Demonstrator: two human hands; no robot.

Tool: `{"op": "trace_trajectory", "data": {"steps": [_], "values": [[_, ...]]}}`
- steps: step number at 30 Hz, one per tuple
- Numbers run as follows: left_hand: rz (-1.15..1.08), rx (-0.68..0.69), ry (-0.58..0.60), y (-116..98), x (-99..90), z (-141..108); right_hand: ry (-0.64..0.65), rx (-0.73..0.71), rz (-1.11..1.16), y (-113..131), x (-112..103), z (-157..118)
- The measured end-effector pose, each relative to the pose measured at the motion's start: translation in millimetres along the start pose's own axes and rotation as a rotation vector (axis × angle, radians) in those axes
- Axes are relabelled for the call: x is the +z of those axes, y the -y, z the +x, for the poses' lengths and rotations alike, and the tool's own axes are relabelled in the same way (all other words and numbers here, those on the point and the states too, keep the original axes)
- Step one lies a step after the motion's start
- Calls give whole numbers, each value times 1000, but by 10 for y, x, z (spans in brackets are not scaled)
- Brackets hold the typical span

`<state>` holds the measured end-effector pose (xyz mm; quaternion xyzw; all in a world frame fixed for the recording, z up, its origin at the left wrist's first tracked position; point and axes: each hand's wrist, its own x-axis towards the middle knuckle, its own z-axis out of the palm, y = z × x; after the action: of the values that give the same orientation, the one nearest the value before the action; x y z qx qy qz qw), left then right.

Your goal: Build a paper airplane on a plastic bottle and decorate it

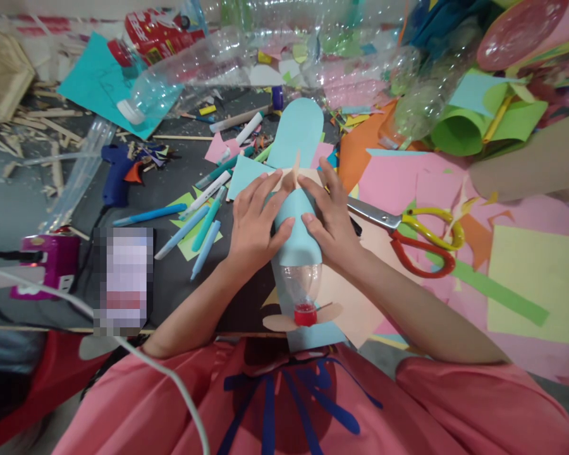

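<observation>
A clear plastic bottle with a red cap lies with its cap toward me, wrapped in light blue paper. My left hand presses on the wrap from the left, and my right hand from the right. Between my fingertips stands a thin beige upright piece. A rounded light blue paper piece extends beyond the hands. Flat beige rounded pieces stick out on both sides of the cap.
Scissors lie right of my right hand on pink paper. Markers, a blue glue gun and a phone are on the left. Plastic bottles lie at the back. A white cable crosses the lower left.
</observation>
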<state>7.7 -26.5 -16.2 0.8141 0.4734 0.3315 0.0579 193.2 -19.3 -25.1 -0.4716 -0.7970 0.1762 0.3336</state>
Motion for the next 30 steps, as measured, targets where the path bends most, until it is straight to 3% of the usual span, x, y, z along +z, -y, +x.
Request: {"op": "trace_trajectory", "data": {"steps": [18, 25, 30], "values": [[-83, 40, -1, 6, -1, 23, 24, 13, -61, 5, 6, 12], [-121, -79, 78, 38, 23, 5, 77, 1, 42, 41, -22, 45], [-172, 12, 71, 59, 20, 14, 79, -16, 52, -4, -12, 40]]}}
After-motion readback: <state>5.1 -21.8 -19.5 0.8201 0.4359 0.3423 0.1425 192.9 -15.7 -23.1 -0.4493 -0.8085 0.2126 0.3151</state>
